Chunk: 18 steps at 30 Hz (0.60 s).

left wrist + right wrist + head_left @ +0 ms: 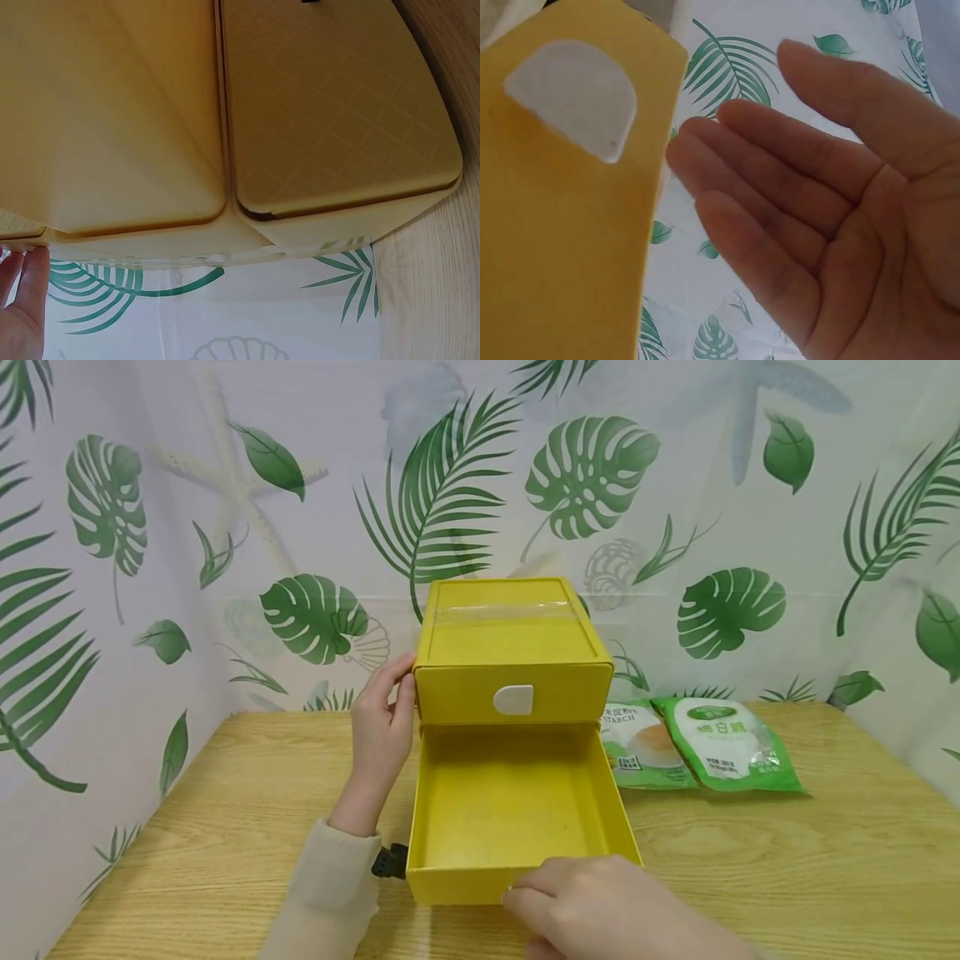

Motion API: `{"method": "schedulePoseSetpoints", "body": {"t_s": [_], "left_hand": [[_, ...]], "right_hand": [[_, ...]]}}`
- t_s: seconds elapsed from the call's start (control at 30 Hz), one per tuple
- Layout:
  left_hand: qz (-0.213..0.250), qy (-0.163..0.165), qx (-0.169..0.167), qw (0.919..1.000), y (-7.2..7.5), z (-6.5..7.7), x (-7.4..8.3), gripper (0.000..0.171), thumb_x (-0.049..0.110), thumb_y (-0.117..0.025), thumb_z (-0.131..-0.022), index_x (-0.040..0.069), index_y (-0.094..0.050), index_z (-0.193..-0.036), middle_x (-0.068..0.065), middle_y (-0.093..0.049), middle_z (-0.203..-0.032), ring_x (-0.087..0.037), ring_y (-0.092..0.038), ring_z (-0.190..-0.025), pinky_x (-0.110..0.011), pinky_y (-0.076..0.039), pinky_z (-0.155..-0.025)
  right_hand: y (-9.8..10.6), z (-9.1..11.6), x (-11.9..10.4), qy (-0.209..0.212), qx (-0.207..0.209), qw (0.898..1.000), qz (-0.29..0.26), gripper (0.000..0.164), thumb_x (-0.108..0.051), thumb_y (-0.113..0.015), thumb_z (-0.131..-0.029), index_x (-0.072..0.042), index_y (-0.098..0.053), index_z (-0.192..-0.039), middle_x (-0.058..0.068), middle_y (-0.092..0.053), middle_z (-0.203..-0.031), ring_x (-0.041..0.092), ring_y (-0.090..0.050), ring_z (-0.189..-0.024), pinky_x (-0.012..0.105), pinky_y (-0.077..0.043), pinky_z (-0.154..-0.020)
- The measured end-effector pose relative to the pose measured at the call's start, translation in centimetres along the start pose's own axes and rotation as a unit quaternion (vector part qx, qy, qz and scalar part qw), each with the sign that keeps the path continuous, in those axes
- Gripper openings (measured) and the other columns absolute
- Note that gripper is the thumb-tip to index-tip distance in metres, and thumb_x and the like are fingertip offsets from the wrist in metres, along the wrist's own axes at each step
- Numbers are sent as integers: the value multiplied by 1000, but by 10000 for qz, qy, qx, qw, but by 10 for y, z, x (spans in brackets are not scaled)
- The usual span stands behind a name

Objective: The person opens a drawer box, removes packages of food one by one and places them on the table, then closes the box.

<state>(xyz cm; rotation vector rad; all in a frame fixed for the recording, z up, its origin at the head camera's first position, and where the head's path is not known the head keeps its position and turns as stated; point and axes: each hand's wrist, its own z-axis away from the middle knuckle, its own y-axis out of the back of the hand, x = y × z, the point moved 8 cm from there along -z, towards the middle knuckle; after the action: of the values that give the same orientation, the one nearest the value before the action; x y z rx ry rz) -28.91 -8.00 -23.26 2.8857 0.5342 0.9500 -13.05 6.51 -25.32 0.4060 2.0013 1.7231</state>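
Note:
A yellow two-drawer box (517, 639) stands upright on the table; its upper drawer front (450, 693) is closed and bears a white pull tab (514, 700). The lower drawer (517, 810) is pulled out, its bare floor showing. My left hand (381, 722) rests on the box's left side, with its fingertips (34, 274) along the edge in the left wrist view. At the lower drawer's front, my right hand (592, 902) is close to the rim. The right wrist view has its fingers loosely bent and thumb apart, beside a white tab (581, 97), with nothing in the palm.
To the right of the box lie two green-and-white bags, a starch bag (648, 747) partly behind the box and another printed bag (731, 743). A leaf-patterned cloth (465, 527) hangs behind the wooden table (787, 877). A black device (390, 861) sits by my left sleeve.

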Motion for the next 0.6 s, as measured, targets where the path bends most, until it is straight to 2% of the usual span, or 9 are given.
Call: {"method": "schedulePoseSetpoints", "body": {"t_s": [0.17, 0.33, 0.6], "left_hand": [[-17, -10, 9, 10000, 0, 0, 0, 24, 3, -48, -90, -4, -57, -111, -15, -57, -110, -23, -55, -97, -30, -53, -67], [-17, -25, 10, 10000, 0, 0, 1, 24, 3, -48, -90, -5, -58, -111, -15, -57, -109, -23, -55, -97, -30, -53, -67], [-13, -26, 13, 10000, 1, 0, 2, 24, 2, -48, -90, -5, -58, -111, -15, -57, -109, -23, -55, -96, -30, -53, -66]], "right_hand": [[-4, -3, 9, -441, -338, 9984, -50, 9, -20, -64, -80, -18, -61, -88, -17, -51, -74, -2, -43, -62, 13, -44, -58], [-9, -4, 14, -596, -490, 9970, -10, 8, -21, -63, -81, -19, -60, -87, -18, -50, -74, -1, -43, -61, 15, -44, -57], [-5, -5, 14, -544, -293, 9981, 64, 8, -21, -64, -81, -19, -60, -87, -17, -53, -75, 0, -45, -63, 16, -46, -59]]}}
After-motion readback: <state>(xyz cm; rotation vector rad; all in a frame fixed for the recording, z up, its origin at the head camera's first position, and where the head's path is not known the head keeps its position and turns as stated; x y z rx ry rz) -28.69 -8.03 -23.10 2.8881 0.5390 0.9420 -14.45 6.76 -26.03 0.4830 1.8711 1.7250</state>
